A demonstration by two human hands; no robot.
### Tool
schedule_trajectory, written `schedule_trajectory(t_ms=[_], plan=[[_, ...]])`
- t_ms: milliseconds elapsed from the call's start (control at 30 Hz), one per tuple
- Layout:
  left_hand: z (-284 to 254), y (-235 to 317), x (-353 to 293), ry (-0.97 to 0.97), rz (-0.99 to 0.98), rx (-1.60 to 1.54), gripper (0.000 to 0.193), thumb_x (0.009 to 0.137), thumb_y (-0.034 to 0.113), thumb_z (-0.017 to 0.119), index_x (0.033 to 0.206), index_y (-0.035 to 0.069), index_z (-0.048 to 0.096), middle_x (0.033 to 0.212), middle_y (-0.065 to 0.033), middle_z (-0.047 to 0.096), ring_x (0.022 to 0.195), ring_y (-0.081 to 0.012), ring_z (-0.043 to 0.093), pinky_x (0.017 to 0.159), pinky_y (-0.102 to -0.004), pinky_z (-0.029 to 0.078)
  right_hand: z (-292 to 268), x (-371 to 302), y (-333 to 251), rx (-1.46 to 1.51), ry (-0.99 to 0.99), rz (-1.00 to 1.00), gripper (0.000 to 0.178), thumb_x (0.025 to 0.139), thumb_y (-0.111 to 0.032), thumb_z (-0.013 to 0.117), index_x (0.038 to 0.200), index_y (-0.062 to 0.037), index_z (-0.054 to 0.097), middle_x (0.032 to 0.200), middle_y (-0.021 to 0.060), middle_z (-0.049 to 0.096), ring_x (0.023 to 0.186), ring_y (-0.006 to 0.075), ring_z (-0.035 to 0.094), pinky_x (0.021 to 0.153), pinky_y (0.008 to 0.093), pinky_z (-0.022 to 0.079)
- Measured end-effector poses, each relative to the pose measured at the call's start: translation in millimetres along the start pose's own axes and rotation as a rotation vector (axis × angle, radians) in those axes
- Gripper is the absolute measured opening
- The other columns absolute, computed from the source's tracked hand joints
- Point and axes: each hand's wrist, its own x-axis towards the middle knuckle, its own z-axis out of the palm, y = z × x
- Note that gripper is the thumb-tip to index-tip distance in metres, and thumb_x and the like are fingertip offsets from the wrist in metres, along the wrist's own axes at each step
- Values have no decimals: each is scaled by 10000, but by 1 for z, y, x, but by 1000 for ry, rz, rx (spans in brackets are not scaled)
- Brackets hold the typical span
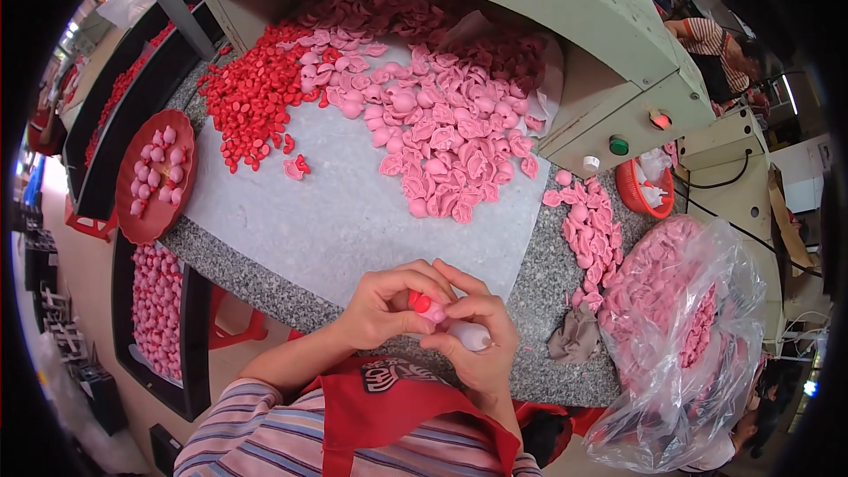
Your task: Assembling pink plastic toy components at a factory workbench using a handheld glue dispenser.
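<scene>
Close to my body, over the near edge of the table, my two hands meet. My left hand (389, 307) is closed, pinching a small pink plastic piece with a red part (419, 302) against it. My right hand (488, 322) is closed round a small whitish squeeze bottle (471, 336), its fingertips touching the pink piece. Fingers partly hide how the red and pink parts fit together. A white sheet (353, 230) lies beyond my hands. On it are a heap of pink shell-like pieces (446, 137) and a heap of small red pieces (252, 79).
A red dish (132, 212) of joined pieces sits at left, above a black crate (190, 336) of similar pieces. A pale machine housing (565, 9) arches over the back. At right are a red basket (629, 190), a grey cloth (574, 336) and a clear bag (671, 309) of pink pieces.
</scene>
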Motion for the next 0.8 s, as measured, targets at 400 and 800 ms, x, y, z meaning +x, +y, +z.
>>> schedule_trajectory(t_ms=[400, 800], plan=[[1, -7, -2, 55, 16, 12, 259, 734, 109, 687, 930, -13, 568, 948, -132, 534, 868, -194, 524, 767, -299, 420, -9, 0, 7, -244, -96, -48, 327, 609, 37, 738, 878, -5, 557, 1152, 263, 496, 1070, 274, 507, 839, 336, 438], [9, -8, 11, 56, -255, -104, 364, 722, -6, 655, 1057, -2, 514, 947, -134, 595, 837, -192, 605, 726, -283, 488, -120, -68, -9, -1362, 783, -242, 364, 659, -9, 671, 1008, 8, 567, 1090, 125, 566, 775, 202, 597, 629, 306, 463]])
